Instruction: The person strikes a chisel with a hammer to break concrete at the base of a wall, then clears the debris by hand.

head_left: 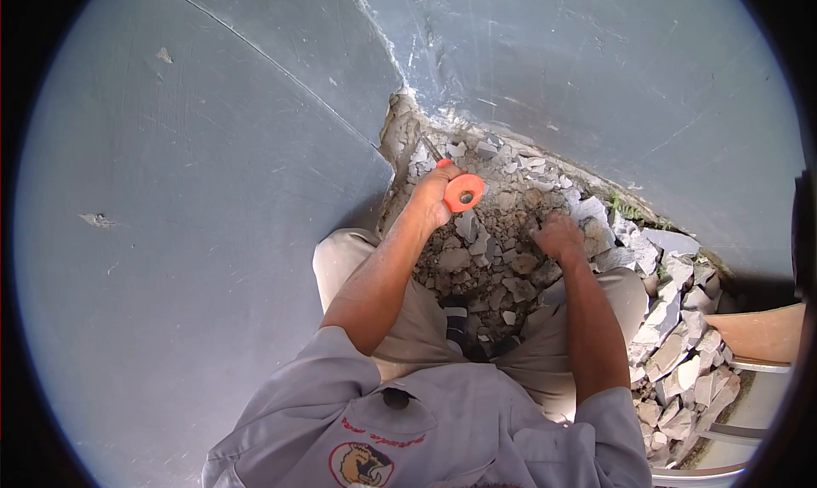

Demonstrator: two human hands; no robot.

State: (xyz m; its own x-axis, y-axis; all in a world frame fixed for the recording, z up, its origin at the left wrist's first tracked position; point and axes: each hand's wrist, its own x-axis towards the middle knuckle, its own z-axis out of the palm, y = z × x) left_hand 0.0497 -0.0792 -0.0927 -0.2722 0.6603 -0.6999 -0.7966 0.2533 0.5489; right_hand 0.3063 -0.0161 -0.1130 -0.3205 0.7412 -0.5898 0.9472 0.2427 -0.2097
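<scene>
My left hand is wrapped round a chisel with an orange hand guard. The chisel's metal shank slants up and left toward the broken corner where the grey walls meet. My right hand is low over the rubble, with its fingers curled in; whatever they hold, if anything, is hidden. Between and below my hands lies broken rubble, a mix of brown crumbs and grey-faced chips.
Grey-painted walls rise on the left and at the back. More broken slabs are heaped at right, beside a curved tan piece and a pale metal-rimmed object. A small green plant grows along the wall's foot.
</scene>
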